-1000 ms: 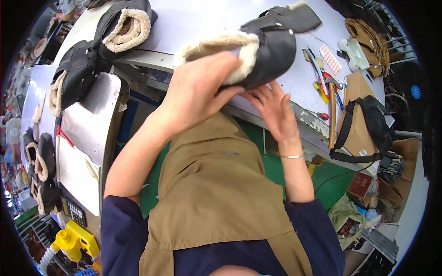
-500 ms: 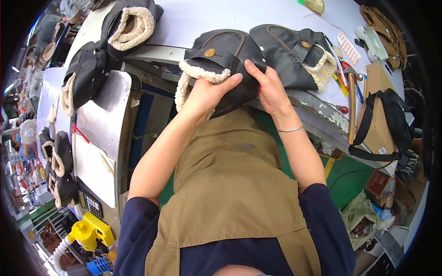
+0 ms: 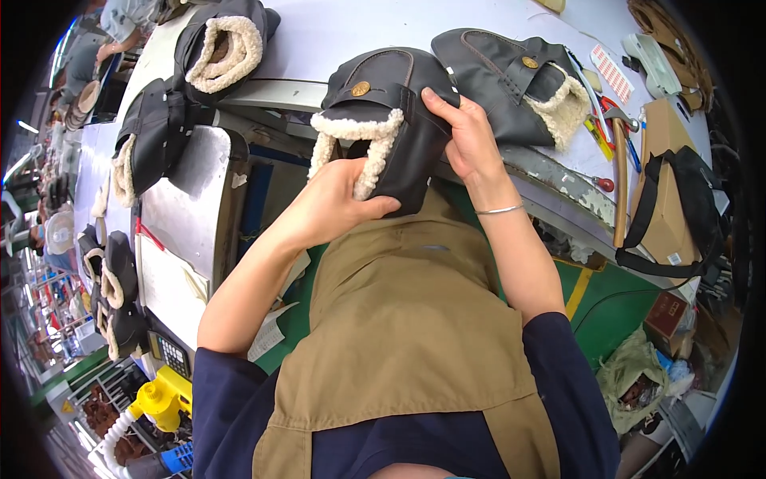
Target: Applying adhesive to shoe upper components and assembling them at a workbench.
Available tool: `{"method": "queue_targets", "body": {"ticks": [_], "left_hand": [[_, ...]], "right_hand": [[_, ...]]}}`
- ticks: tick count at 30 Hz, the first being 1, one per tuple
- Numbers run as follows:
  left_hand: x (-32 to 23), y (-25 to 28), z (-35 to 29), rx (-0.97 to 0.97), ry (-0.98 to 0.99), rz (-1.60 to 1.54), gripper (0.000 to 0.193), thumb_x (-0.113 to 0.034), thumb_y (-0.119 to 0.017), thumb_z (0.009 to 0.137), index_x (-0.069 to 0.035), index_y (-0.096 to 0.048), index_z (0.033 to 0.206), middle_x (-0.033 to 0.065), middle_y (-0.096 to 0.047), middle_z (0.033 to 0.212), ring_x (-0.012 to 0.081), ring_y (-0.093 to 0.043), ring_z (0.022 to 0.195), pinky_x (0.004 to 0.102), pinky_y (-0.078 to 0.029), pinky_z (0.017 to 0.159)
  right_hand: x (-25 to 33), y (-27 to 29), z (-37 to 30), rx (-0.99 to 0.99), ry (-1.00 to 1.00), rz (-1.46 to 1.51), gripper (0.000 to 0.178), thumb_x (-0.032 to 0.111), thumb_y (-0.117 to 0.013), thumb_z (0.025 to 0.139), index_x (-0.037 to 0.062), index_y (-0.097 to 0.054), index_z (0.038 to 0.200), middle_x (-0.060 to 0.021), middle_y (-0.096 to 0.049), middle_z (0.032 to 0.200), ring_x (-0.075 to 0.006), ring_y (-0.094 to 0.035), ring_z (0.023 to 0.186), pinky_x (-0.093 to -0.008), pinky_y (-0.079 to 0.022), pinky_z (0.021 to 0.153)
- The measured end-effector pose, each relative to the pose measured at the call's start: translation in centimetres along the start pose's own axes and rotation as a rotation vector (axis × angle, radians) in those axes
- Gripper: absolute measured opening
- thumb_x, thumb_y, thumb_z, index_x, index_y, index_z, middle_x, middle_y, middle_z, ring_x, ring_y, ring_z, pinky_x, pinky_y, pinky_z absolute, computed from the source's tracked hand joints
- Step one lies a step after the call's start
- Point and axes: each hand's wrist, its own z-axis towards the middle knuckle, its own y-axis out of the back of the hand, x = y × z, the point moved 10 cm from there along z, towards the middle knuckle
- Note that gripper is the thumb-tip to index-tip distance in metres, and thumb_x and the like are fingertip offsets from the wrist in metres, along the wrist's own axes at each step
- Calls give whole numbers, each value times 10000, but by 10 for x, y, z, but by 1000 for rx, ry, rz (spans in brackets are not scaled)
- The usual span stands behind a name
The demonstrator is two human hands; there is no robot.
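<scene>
Since 0.5 s ago the dark fleece-lined hat (image 3: 388,128) has been tipped up at the white surface (image 3: 335,32) edge. The left hand (image 3: 335,209) now pinches its fleece flap in a narrow grip, the right hand (image 3: 471,140) clasps its side; a flap check, seemingly.

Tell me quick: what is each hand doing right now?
Left hand: closed on the fleece cuff of the dark boot.
Right hand: gripping the same boot on its side.

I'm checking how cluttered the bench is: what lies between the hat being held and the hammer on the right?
In the head view, a second dark fleece-lined hat lies on the white bench between the held hat and the hammer.
</scene>
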Motion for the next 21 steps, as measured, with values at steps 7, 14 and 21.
{"method": "queue_targets", "body": {"ticks": [7, 14, 21], "left_hand": [[-2, 22, -13, -204, -76, 165, 330, -235, -754, 804, 42, -630, 934, 93, -584, 678, 125, -498, 636, 326, -443, 614], [-8, 23, -23, -217, -158, 167, 264, -201, -715, 855, 27, -615, 944, 49, -478, 636, 109, -392, 609, 306, -379, 555], [-15, 28, -18, -214, -162, 143, 257, -178, -689, 881, 9, -616, 1041, -9, -495, 687, 78, -393, 656, 270, -376, 581]], "right_hand": [[-5, -16, -18, -11, -115, 301, 404, 297, -627, 961, -16, -584, 1213, -79, -644, 1168, -171, -614, 1061, -326, -500, 938], [-2, -6, -5, -70, 102, 53, 170, 148, -707, 899, -13, -683, 951, -47, -702, 895, -98, -624, 772, -265, -522, 716], [2, 5, 20, 3, 6, 42, 278, 252, -611, 975, -21, -664, 997, -58, -690, 968, -102, -623, 843, -264, -510, 746]]}}
